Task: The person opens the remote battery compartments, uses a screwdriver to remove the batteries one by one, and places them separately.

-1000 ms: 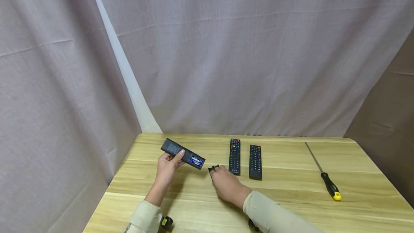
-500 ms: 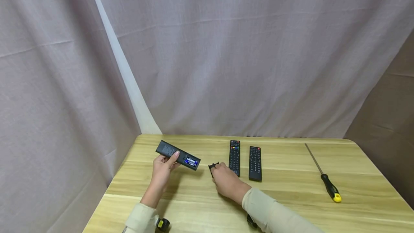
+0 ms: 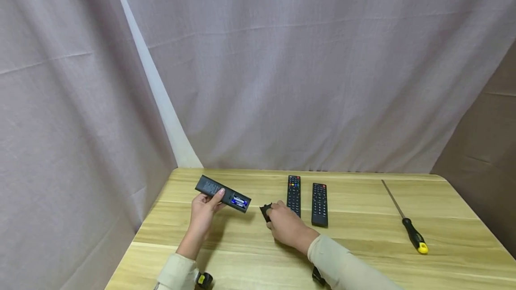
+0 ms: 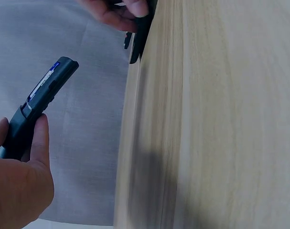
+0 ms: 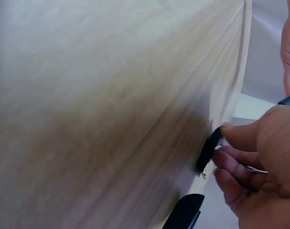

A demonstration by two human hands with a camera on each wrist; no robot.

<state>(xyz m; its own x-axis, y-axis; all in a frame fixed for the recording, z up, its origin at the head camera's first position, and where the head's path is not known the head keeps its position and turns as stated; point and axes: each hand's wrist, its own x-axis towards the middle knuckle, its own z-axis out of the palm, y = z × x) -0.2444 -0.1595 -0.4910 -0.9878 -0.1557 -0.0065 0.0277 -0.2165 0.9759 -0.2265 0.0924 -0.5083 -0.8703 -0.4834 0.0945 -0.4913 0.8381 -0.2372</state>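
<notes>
In the head view my left hand (image 3: 203, 216) holds a black remote control (image 3: 217, 191) up over the table, its back toward me, thumb across it. At its right end the battery compartment lies uncovered, with blue-and-silver batteries (image 3: 239, 201) in it. My right hand (image 3: 288, 225) pinches a small black battery cover (image 3: 265, 211) between thumb and fingers, low over the tabletop and apart from the remote. In the right wrist view the cover (image 5: 210, 149) stands edge-on at the fingertips. Part of it is hidden by the fingers.
Two more black remotes lie face up beyond my right hand, a left one (image 3: 294, 194) partly covered by that hand and a right one (image 3: 320, 205). Farther right lies a screwdriver (image 3: 414, 235) with a black-and-yellow handle. Grey curtains (image 3: 282, 79) hang behind the wooden table (image 3: 363, 236).
My left hand has shifted slightly left with the remote, away from the cover. My right hand stays in nearly the same place, with its fingers moved a little on the cover.
</notes>
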